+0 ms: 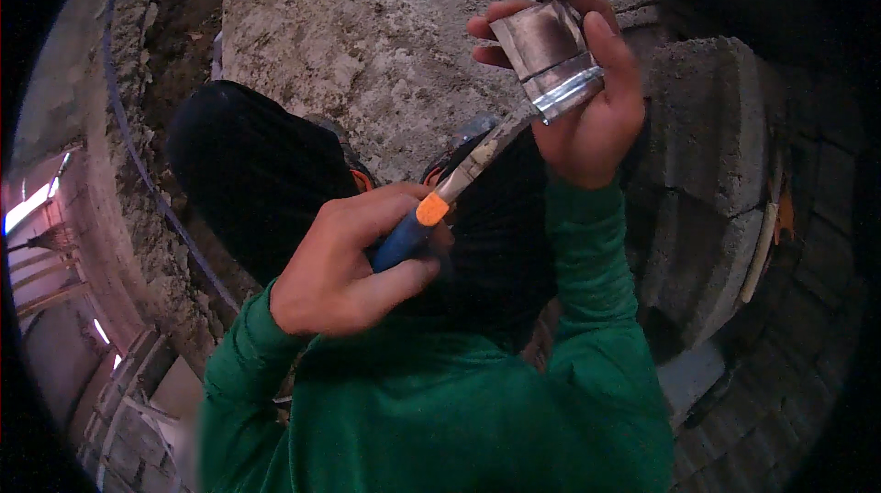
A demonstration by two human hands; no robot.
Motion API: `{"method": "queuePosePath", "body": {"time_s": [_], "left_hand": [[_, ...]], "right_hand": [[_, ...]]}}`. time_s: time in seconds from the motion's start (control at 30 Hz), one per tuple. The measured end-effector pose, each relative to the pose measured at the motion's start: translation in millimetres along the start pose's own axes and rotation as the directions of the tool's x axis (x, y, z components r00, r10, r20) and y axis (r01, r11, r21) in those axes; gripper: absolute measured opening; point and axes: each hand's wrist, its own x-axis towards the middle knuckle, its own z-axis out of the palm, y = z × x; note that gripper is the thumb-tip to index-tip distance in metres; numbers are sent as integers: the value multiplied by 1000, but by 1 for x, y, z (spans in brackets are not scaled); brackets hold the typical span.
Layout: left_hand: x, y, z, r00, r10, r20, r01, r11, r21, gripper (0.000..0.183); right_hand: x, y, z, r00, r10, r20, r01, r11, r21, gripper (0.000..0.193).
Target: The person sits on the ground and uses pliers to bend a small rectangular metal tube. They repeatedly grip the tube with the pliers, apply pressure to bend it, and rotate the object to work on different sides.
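My left hand (353, 259) is closed round the blue handle of a flat-bladed hand tool (410, 241) with an orange collar. Its worn metal blade slants up to the right, and the tip comes close to the lower edge of a metal piece (549, 48). I cannot tell whether they touch. My right hand (596, 99) grips that piece, fingers behind it and thumb along its right side. The piece is short and bent, with a dull brownish face and a bright silvery band at its lower edge.
My dark-trousered knees lie below the hands. Ahead stretches a rough concrete slab (340, 44). Stacked grey concrete blocks (707, 135) stand close on the right, with a wooden strip (759, 254) beside them. A thin hose or cable (151, 186) runs along the left.
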Motion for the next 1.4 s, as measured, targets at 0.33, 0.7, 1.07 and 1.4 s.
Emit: {"method": "queuePosePath", "body": {"time_s": [0.33, 0.7, 1.07, 1.4], "left_hand": [[3, -3, 9, 998, -57, -31, 56, 998, -11, 26], [2, -1, 14, 974, -211, 82, 226, 917, -328, 25], [13, -26, 31, 974, -226, 14, 222, 937, -268, 24], [21, -19, 34, 953, -295, -69, 284, 949, -134, 25]], "right_hand": [[0, 1, 1, 999, -18, 45, 18, 1000, 4, 56], [-1, -1, -7, 983, -103, 153, 109, 994, -32, 62], [-1, -5, 8, 972, 117, 205, -211, 817, 536, 72], [-1, 6, 34, 989, 140, 48, -136, 725, 675, 71]]}}
